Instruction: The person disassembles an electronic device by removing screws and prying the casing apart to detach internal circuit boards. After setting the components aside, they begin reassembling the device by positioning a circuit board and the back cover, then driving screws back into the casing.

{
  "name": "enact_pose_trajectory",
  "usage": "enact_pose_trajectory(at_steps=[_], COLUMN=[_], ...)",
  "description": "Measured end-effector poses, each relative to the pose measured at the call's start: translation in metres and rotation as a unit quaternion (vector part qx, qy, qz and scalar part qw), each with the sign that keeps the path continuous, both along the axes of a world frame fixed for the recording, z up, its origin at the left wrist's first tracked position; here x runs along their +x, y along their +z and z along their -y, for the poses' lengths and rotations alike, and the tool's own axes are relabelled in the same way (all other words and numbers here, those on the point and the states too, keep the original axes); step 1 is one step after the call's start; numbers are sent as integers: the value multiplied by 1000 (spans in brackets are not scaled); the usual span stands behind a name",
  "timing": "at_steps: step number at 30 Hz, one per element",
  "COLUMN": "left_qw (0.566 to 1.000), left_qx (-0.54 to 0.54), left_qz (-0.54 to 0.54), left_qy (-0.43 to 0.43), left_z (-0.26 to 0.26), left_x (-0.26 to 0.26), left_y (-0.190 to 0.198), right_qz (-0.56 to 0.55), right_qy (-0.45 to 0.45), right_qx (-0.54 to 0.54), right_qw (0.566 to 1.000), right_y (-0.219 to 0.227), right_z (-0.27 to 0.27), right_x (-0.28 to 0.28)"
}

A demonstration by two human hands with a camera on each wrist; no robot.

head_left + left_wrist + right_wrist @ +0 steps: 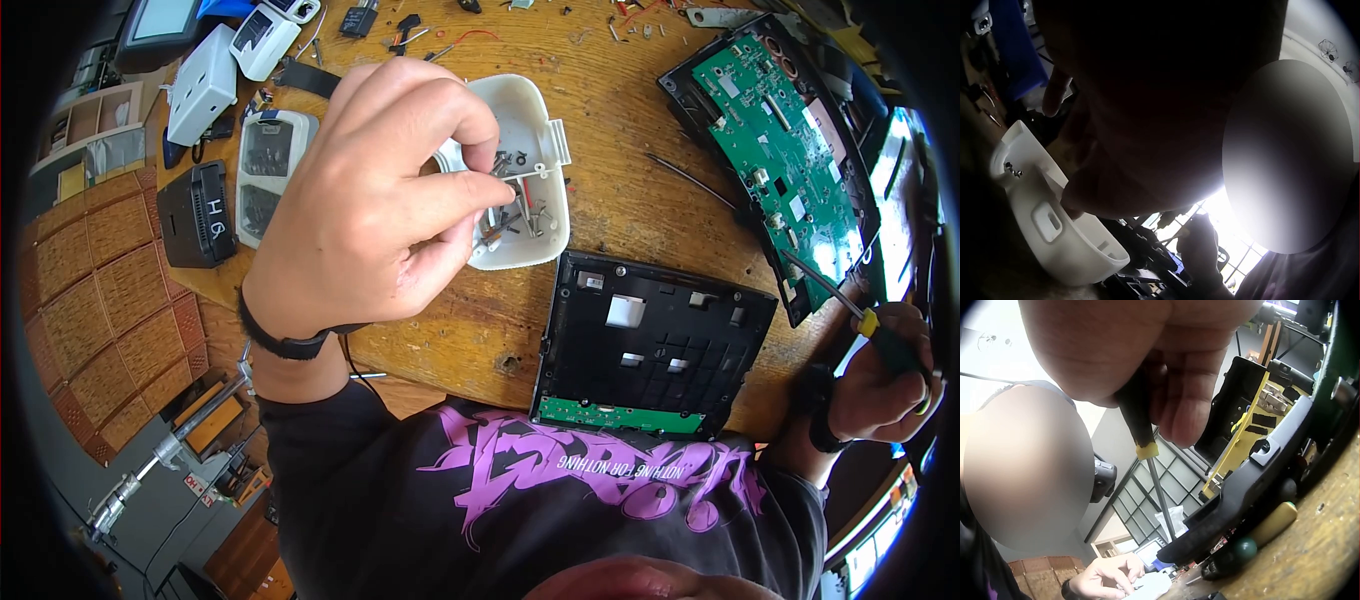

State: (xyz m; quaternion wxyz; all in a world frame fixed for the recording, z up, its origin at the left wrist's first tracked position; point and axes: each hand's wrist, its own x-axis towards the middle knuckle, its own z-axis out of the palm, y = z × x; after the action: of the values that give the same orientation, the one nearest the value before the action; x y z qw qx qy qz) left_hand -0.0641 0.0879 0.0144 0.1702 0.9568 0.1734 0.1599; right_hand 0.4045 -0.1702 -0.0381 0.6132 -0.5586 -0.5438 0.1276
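My left hand (370, 190) is over a white plastic box (545, 225), its curled fingers and thumb reaching in among small loose screws (525, 215). Whether a screw sits between the fingertips I cannot tell. In the left wrist view the same box (1054, 231) stands under the fingers, which are in deep shadow. My right hand (885, 385) grips a screwdriver (868, 322) by its dark handle with a yellow collar. Its shaft (1161, 497) slants down to the black casing (1235, 494) that carries a green circuit board (780, 140).
A black panel (660, 330) with cutouts lies at the table's near edge. Another screwdriver (1250, 550) lies beside the casing. Left of the box are a clear-lidded case (270, 170), a black device (197, 215) and a white box (203, 85). Wires and small parts lie at the back.
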Motion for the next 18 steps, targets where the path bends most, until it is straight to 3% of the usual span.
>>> enact_pose_trajectory(at_steps=[8, 12, 18], left_qw=[999, 999, 1000], left_qx=[-14, -25, 13], left_qz=[-24, -21, -20], left_qy=[-16, -16, -8], left_z=[1, 2, 0], left_x=[-1, 0, -2], left_y=[1, -2, 1], right_qz=[12, 15, -41], right_qy=[51, 13, 49], right_qx=[11, 29, 19], right_qw=[999, 999, 998], right_y=[5, 1, -1], right_z=[-6, -3, 1], right_x=[-3, 0, 4])
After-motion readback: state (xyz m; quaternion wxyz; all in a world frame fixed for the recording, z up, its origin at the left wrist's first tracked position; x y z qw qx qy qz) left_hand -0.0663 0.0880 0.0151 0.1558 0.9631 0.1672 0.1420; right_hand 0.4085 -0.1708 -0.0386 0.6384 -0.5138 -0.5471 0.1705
